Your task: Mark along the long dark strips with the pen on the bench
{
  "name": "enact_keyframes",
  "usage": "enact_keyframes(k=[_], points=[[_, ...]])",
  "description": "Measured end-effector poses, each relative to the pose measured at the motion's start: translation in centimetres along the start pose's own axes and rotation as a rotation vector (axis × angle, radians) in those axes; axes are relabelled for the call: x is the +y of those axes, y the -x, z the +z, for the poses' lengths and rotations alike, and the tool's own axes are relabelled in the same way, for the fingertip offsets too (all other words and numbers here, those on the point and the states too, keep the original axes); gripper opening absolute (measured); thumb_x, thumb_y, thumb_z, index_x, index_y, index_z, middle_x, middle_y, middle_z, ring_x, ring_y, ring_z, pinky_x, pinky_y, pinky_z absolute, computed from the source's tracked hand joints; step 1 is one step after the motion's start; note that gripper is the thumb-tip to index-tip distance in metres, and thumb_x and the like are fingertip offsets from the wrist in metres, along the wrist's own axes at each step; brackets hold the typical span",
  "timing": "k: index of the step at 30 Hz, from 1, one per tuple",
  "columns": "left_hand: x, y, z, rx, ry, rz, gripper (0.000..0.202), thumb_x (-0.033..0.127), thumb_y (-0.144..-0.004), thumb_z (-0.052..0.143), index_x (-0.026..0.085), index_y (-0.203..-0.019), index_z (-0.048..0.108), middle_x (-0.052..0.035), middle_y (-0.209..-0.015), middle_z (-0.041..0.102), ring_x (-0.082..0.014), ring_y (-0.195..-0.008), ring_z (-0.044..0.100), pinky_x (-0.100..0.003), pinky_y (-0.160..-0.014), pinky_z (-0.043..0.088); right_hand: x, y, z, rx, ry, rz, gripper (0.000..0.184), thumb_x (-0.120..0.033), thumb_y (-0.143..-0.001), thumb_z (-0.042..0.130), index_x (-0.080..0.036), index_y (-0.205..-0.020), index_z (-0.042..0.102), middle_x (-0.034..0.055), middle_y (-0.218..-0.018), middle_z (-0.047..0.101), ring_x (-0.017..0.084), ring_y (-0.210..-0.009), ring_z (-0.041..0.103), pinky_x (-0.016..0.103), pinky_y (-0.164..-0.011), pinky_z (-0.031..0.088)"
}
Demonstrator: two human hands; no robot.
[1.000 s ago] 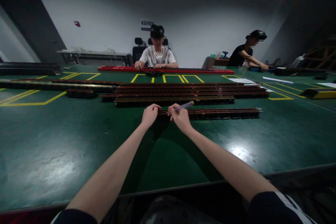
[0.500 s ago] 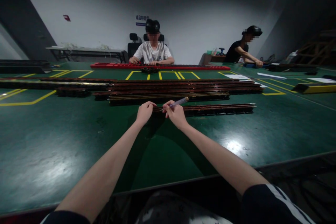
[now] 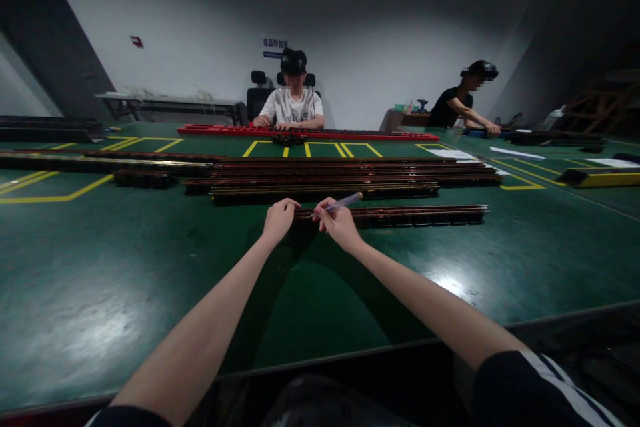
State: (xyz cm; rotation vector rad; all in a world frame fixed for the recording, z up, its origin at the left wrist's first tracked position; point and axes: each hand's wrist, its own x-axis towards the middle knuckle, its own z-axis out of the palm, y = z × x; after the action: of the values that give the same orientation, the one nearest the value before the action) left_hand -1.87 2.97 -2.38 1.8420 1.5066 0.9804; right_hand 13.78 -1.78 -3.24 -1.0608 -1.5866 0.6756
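My left hand (image 3: 280,221) is closed over the left end of a long dark strip with copper-coloured rails (image 3: 415,215), which lies crosswise on the green table. My right hand (image 3: 340,223) grips a small screwdriver with a clear, purplish handle (image 3: 346,201) like a pen. Its thin tip points down and left at the strip, close to my left fingertips. Whether the tip touches the strip I cannot tell. Just beyond my hands lies a stack of similar long strips (image 3: 320,177).
The green table (image 3: 150,280) carries yellow tape outlines. A short dark piece (image 3: 144,179) lies left of the stack. Farther off is a long red rack (image 3: 310,132) before a seated person (image 3: 295,107). Another person (image 3: 463,103) works at the right, near white papers (image 3: 453,155).
The whole view has tilted slightly, so everything sits a little lower. My hands keep nearly the same place on the strip, and the screwdriver has hardly moved against it.
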Motion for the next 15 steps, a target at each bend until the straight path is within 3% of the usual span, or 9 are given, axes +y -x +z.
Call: enact_keyframes(k=[5, 15], points=[[-0.17, 0.01, 0.04, 0.005, -0.001, 0.01, 0.035, 0.021, -0.089, 0.036, 0.019, -0.088, 0.071, -0.0048, -0.096, 0.073, -0.0187, -0.09, 0.066, -0.029, -0.078, 0.051, 0.06, 0.12, -0.25, -0.051, -0.011, 0.006, 0.026, -0.045, -0.087, 0.054, -0.02, -0.083, 0.055, 0.0003, -0.073, 0.063, 0.01, -0.054, 0.055, 0.021, -0.047, 0.043], [0.01, 0.14, 0.02, 0.005, 0.003, 0.011, 0.034, 0.019, -0.088, 0.036, 0.018, -0.085, 0.07, -0.0052, -0.094, 0.073, -0.0185, -0.09, 0.066, -0.03, -0.081, 0.052, -0.51, 0.4, -0.38, 0.014, -0.002, 0.006, 0.019, -0.037, -0.085, 0.054, -0.019, -0.078, 0.055, -0.0003, -0.068, 0.063, 0.009, -0.049, 0.053, 0.02, -0.045, 0.041]])
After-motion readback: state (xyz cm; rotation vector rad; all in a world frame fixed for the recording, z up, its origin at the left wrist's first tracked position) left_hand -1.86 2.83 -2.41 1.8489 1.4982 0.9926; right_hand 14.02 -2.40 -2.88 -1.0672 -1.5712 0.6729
